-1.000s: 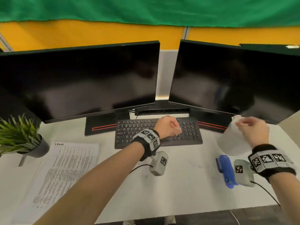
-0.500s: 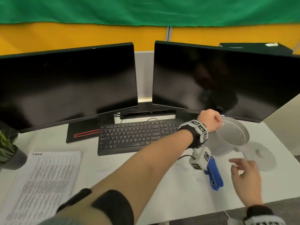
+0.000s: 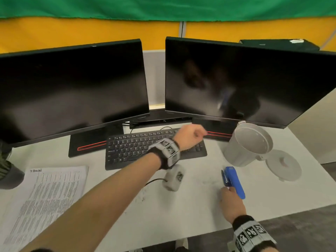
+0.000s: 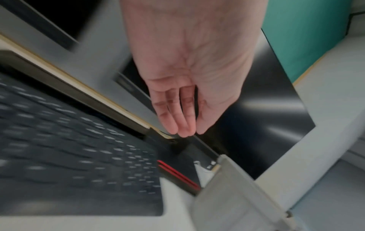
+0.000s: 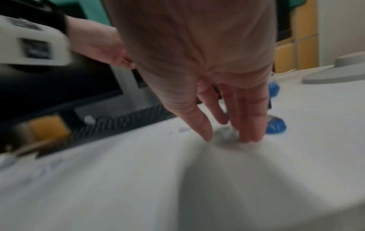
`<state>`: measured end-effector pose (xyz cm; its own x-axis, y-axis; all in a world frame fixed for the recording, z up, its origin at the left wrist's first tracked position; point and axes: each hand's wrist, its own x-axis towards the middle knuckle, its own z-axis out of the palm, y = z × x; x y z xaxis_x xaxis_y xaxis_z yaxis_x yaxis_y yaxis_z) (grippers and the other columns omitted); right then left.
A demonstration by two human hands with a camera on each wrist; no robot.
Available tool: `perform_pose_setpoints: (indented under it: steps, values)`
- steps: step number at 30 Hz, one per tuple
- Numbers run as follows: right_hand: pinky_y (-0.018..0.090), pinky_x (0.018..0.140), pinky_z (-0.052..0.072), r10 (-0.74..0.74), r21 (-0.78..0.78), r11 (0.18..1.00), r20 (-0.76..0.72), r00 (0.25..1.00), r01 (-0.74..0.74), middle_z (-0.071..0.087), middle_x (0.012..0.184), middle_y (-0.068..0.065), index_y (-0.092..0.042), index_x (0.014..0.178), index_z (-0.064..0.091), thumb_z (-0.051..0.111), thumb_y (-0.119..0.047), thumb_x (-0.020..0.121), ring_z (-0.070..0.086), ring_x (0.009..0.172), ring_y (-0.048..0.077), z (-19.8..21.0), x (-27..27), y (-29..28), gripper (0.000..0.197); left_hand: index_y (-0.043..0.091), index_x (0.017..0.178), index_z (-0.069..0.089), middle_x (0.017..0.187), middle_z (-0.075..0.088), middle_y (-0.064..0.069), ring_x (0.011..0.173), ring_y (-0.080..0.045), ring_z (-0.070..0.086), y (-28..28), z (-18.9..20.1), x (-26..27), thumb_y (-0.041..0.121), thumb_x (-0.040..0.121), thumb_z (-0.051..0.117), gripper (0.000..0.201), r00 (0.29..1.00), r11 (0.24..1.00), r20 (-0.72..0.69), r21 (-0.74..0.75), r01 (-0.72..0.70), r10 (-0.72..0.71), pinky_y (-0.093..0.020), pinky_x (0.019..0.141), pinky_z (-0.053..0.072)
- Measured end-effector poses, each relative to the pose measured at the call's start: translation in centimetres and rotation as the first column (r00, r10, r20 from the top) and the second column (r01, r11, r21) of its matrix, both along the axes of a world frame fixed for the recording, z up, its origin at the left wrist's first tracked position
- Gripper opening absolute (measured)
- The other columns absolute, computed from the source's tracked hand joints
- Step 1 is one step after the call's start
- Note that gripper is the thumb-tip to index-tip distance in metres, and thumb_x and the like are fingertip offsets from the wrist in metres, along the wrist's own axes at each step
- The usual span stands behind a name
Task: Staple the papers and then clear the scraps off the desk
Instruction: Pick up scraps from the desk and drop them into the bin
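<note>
A blue stapler [image 3: 234,180] lies on the white desk [image 3: 181,215], right of centre. My right hand [image 3: 227,192] is just in front of its near end, with straight fingers pointing down at the desk. In the right wrist view a small pale blurred bit [image 5: 225,132] lies between the thumb and fingers of that hand [image 5: 227,139]. My left hand [image 3: 198,133] hovers over the right end of the keyboard [image 3: 136,148]. In the left wrist view it [image 4: 185,132] is empty, fingers loosely straight. The printed papers [image 3: 45,197] lie at the front left.
An open white bin [image 3: 234,153] stands at the back right, its lid [image 3: 283,166] flat on the desk beside it. Two dark monitors [image 3: 72,91] fill the back. A potted plant [image 3: 9,171] sits at the far left. Faint specks [image 3: 141,196] dot the desk's middle.
My left hand has drawn back from the bin's rim to above the keyboard. My right hand has come down to the desk by the stapler's near end.
</note>
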<state>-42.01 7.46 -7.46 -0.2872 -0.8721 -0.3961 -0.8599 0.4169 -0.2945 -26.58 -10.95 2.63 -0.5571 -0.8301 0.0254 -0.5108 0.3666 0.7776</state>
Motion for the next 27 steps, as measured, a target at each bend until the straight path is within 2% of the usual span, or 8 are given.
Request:
perform_pose_setpoints:
  steps: [4,7,9,13,16,19,22,27]
  values:
    - [0.029,0.089,0.045,0.058,0.041,0.998,-0.138,0.989,-0.053,0.041,0.126,0.014,-0.003,0.117,0.048,0.037,-0.001,0.090,0.048,0.112,0.026,-0.4,2.8,-0.5,0.030,0.014,0.103,0.068,0.096,0.069,0.000,0.072,0.001,0.056,2.8,-3.0,9.6,0.011,0.090,0.055,0.019,0.979,0.992,0.161,0.007,-0.124,0.121,-0.012,0.074,0.050]
    - [0.032,0.088,0.047,0.140,-0.055,0.988,-0.032,0.990,-0.141,0.042,0.110,0.010,-0.004,0.111,0.050,0.038,0.003,0.085,0.050,0.106,0.028,-0.6,5.0,-1.7,0.030,0.016,0.100,0.067,0.098,0.069,0.001,0.072,-0.003,0.057,4.5,-5.7,14.2,0.010,0.091,0.051,0.020,0.949,0.979,0.267,0.064,-0.192,0.169,-0.021,0.076,0.055]
    - [0.036,0.083,0.049,0.096,-0.144,0.986,0.062,0.993,-0.087,0.040,0.099,0.006,-0.007,0.103,0.051,0.041,0.005,0.081,0.052,0.097,0.031,-0.2,5.3,-2.7,0.027,0.019,0.099,0.067,0.097,0.067,0.004,0.075,-0.007,0.058,5.3,-7.0,15.0,0.010,0.089,0.049,0.022,0.925,0.978,0.352,0.093,-0.188,0.145,-0.027,0.079,0.055]
    - [0.037,0.102,0.037,-0.065,-0.192,0.977,0.133,0.989,0.090,0.042,0.128,0.011,-0.011,0.133,0.039,0.062,-0.010,0.078,0.040,0.122,0.030,-0.3,2.2,-3.7,0.060,0.019,0.104,0.063,0.104,0.060,0.003,0.090,-0.013,0.056,6.7,-7.9,12.0,0.014,0.090,0.048,0.022,0.909,0.991,0.416,0.105,-0.078,0.027,-0.032,0.090,0.049]
    - [0.040,0.113,0.025,0.079,-0.055,0.996,0.078,0.994,-0.075,0.028,0.149,0.006,-0.019,0.144,0.024,0.064,-0.026,0.079,0.026,0.136,0.030,-0.7,1.1,-4.0,0.077,0.019,0.122,0.052,0.125,0.051,-0.003,0.118,-0.021,0.046,7.4,-8.7,7.7,0.021,0.089,0.053,0.033,0.888,0.991,0.442,0.074,0.109,-0.130,-0.041,0.103,0.040]
    - [0.040,0.107,0.032,0.244,-0.008,0.969,-0.094,0.965,-0.246,0.032,0.148,0.006,-0.022,0.140,0.034,0.054,-0.027,0.088,0.034,0.128,0.032,-1.1,1.7,-3.9,0.056,0.025,0.140,0.035,0.141,0.041,-0.005,0.123,-0.027,0.037,8.0,-9.1,3.6,0.019,0.088,0.054,0.055,0.810,0.951,0.512,0.043,0.307,-0.285,-0.046,0.101,0.040]
    - [0.037,0.095,0.039,0.201,-0.150,0.967,-0.053,0.978,-0.206,0.052,0.127,0.009,-0.014,0.117,0.058,0.048,-0.012,0.089,0.045,0.111,0.030,-1.5,2.3,-3.6,0.030,0.025,0.146,0.024,0.151,0.032,-0.005,0.127,-0.030,0.033,8.3,-9.5,1.4,0.012,0.090,0.053,0.065,0.712,0.907,0.606,0.038,0.420,-0.355,-0.047,0.103,0.039]
    - [0.029,0.079,0.040,0.134,-0.246,0.964,0.106,0.985,-0.104,0.054,0.098,0.009,-0.007,0.096,0.068,0.050,-0.007,0.089,0.052,0.098,0.030,-1.6,2.6,-3.4,0.019,0.016,0.133,0.047,0.132,0.048,-0.011,0.116,-0.033,0.041,8.1,-10.3,1.7,0.004,0.091,0.048,0.044,0.699,0.907,0.635,0.005,0.422,-0.329,-0.042,0.087,0.045]
